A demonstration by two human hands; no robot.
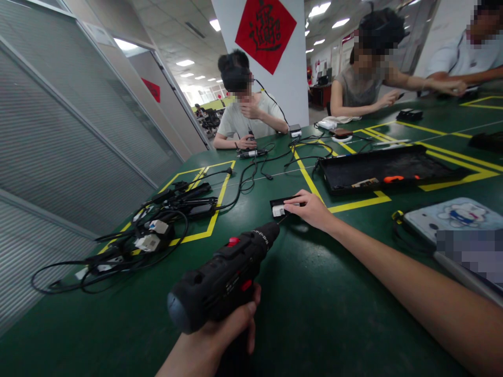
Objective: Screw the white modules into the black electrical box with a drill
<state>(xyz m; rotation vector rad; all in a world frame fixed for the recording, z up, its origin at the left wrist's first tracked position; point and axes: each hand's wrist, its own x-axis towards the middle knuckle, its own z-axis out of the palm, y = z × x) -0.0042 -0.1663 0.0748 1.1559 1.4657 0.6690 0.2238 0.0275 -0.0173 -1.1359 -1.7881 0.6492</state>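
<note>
My left hand [231, 327] is wrapped round the grip of a black cordless drill [223, 277] with red buttons. The drill points away from me, and its thin bit reaches the near edge of a small black case [276, 203] with a white label or insert. From the right, my right hand [312, 210] holds this case against the green table [314, 314], fingers over its top. Those fingers cover much of the case, so the exact spot where the bit meets it cannot be made out.
Tangled black cables and adapters [157, 228] lie to the left. A black tray [369, 165] with orange-handled tools sits at the back right. Nearer on the right is a cartoon-covered device [451, 220]. Yellow tape marks the table; several people sit across it.
</note>
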